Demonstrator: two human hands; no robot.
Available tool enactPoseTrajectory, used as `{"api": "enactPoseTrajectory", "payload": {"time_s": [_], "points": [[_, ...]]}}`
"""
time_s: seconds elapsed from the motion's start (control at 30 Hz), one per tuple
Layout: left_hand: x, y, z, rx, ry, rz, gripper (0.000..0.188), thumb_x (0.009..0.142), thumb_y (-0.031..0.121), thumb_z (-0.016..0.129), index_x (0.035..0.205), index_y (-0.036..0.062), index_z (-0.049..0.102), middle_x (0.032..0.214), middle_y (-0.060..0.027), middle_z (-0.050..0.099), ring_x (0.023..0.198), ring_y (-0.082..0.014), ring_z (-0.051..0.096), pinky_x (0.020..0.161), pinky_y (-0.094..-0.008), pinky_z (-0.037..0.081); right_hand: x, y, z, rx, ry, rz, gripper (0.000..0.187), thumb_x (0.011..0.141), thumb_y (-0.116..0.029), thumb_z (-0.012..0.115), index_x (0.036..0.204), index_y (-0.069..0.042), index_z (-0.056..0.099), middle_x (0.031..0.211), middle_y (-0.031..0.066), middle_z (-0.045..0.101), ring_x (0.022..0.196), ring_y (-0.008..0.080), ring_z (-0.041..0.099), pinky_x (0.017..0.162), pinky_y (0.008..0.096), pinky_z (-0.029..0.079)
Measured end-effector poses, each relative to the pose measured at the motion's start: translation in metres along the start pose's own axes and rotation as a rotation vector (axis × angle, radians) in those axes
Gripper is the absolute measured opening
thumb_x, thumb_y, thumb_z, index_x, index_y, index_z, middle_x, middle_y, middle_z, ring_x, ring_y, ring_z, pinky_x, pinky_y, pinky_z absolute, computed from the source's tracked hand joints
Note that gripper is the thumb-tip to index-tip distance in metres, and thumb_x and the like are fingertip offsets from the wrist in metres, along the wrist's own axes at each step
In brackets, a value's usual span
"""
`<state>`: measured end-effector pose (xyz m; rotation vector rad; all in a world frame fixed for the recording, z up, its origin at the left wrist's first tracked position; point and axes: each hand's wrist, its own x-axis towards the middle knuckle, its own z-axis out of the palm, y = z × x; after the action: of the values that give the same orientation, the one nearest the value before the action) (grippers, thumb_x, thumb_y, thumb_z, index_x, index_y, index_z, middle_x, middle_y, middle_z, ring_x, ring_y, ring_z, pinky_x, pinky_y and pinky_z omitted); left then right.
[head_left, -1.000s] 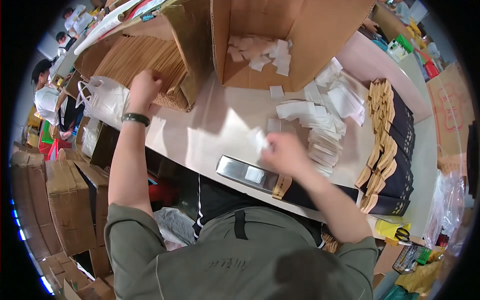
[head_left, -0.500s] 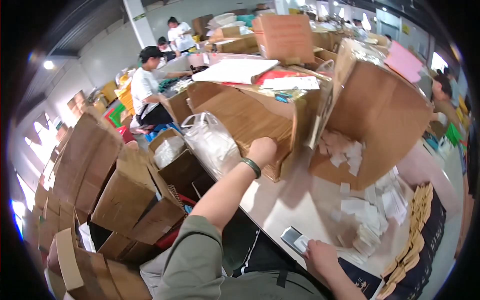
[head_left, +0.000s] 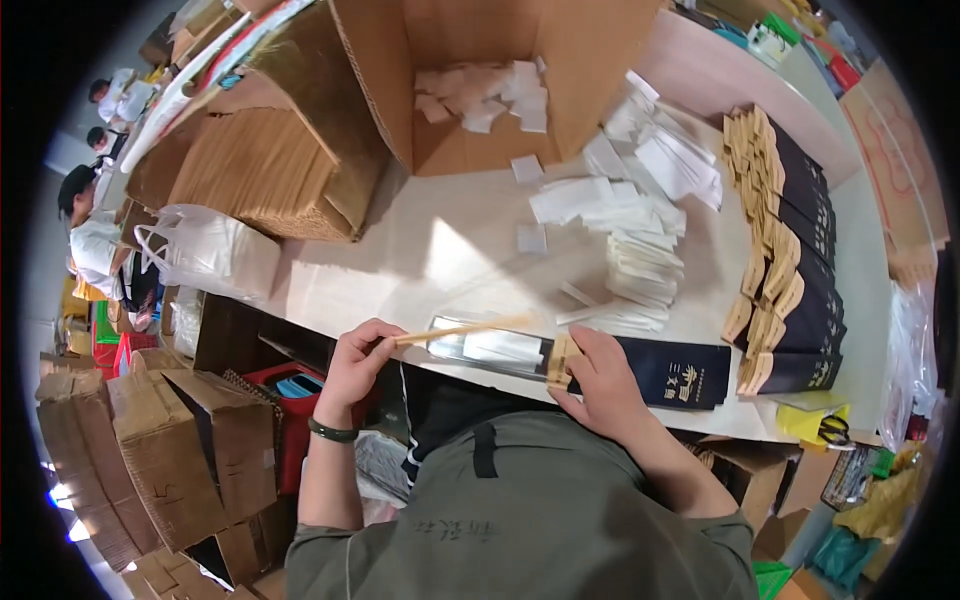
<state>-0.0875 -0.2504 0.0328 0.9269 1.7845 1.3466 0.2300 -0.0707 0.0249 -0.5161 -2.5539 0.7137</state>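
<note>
My left hand (head_left: 362, 357) pinches one end of a thin tan card strip (head_left: 465, 328), seen nearly edge-on and slanting to the right. Under the strip lies a clear flat packet (head_left: 450, 345) with a white slip (head_left: 505, 349) inside. My right hand (head_left: 600, 375) is closed at the packet's right end, over a small tan card piece (head_left: 559, 362); part of its grip is hidden. A dark blue printed packet (head_left: 685, 375) extends to the right from beneath that hand.
White slips (head_left: 645, 255) lie in loose piles. Beyond stands a carton (head_left: 460, 155) with more slips. Overlapping dark packets with tan tops (head_left: 775, 290) line the right side. Brown card pieces (head_left: 250, 175) fill a carton at left, beside a white plastic bag (head_left: 215, 250).
My left hand has come back from the carton of brown pieces with a tan strip in it. The view has swung down toward the table, and both hands are now close together.
</note>
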Motion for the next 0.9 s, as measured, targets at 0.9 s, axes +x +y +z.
{"api": "enactPoseTrajectory", "payload": {"time_s": [0.9], "points": [[-0.012, 0.031, 0.140, 0.532, -0.137, 0.512, 0.056, 0.084, 0.024, 0.070, 0.131, 0.0044, 0.046, 0.109, -0.0158, 0.062, 0.100, -0.0346, 0.061, 0.085, -0.0402, 0.050, 0.000, -0.012, -0.013, -0.072, -0.062, -0.099, 0.048, 0.063, -0.018, 0.077, 0.108, -0.010, 0.061, 0.112, 0.0203, 0.054, 0.101, 0.0396, 0.053, 0.085, 0.0506, 0.044]]}}
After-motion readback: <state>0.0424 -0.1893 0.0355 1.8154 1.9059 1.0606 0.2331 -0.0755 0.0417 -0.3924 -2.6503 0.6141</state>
